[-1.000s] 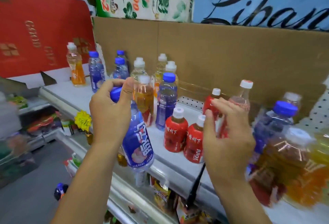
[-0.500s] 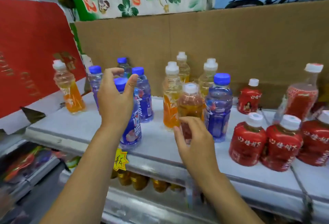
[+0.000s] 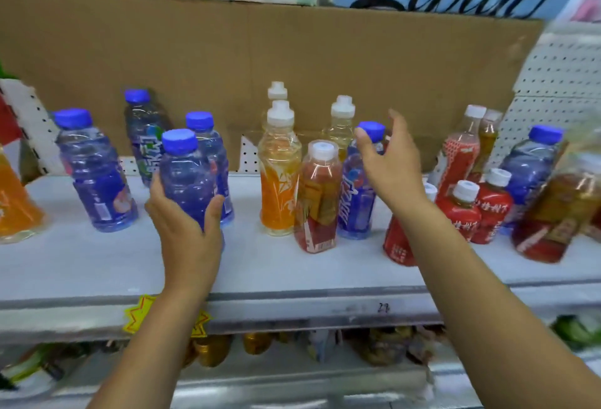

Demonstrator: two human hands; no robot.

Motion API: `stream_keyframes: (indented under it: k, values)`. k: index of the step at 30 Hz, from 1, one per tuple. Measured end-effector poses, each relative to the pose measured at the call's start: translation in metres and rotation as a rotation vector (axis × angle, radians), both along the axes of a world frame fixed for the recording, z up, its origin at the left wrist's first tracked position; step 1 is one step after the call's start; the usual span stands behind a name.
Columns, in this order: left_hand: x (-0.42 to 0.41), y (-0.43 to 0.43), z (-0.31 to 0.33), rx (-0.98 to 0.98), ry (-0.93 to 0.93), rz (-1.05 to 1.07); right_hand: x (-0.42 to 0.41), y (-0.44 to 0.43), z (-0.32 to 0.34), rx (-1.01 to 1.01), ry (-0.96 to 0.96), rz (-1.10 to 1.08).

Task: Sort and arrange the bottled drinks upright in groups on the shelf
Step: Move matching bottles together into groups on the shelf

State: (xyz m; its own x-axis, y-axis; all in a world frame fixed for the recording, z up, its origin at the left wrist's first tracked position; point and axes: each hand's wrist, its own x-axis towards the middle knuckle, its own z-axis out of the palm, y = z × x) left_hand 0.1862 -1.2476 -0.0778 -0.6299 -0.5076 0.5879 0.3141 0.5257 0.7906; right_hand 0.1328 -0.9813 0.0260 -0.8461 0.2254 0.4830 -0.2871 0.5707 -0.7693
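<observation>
Several blue-capped blue bottles (image 3: pixel 94 174) stand upright at the left of the white shelf (image 3: pixel 97 265). My left hand (image 3: pixel 188 229) grips the lower body of the front blue bottle (image 3: pixel 180 174), which stands on the shelf in that group. My right hand (image 3: pixel 390 161) is open with spread fingers, its thumb at the cap of a lone blue bottle (image 3: pixel 356 203) standing among the orange bottles (image 3: pixel 279 181) and a red-labelled bottle (image 3: pixel 318 203). Small red bottles (image 3: pixel 487 210) cluster to the right, partly behind my right forearm.
A cardboard sheet (image 3: pixel 292 60) backs the shelf. At the right stand a tall red-labelled bottle (image 3: pixel 455 155), another blue bottle (image 3: pixel 530 168) and a blurred amber bottle (image 3: pixel 559 216). An orange bottle (image 3: pixel 16 207) sits at far left. Goods fill the lower shelf (image 3: pixel 211 350).
My left hand brought the blue bottle onto the shelf beside the other blue ones and slid from its cap to its body. My right hand rose to the middle blue bottle's cap.
</observation>
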Motion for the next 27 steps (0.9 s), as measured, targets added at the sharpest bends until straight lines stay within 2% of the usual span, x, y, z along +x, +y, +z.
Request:
stream_keyframes:
  k: [2,7,12,17,21,24,27]
  values:
    - [-0.004,-0.004,-0.013,0.006,-0.093,-0.042,-0.002,0.003,0.001,0.015,-0.093,0.006]
    - [-0.007,-0.001,-0.012,0.037,-0.172,0.012,0.024,0.004,-0.010,-0.014,0.065,0.013]
    - [-0.009,-0.003,-0.008,-0.011,-0.304,0.184,0.057,0.003,-0.009,-0.097,0.174,0.100]
    - [-0.016,-0.025,0.004,-0.028,-0.424,0.216,0.080,-0.012,0.003,-0.159,0.144,0.248]
    - [-0.018,-0.064,0.004,-0.159,-0.567,0.192,0.088,-0.051,0.005,-0.135,0.107,0.405]
    - [-0.003,-0.088,-0.009,-0.328,-0.709,0.155,0.079,-0.091,-0.001,-0.151,0.075,0.502]
    - [0.025,-0.097,-0.013,-0.449,-0.763,0.183,0.061,-0.135,-0.009,-0.167,0.040,0.583]
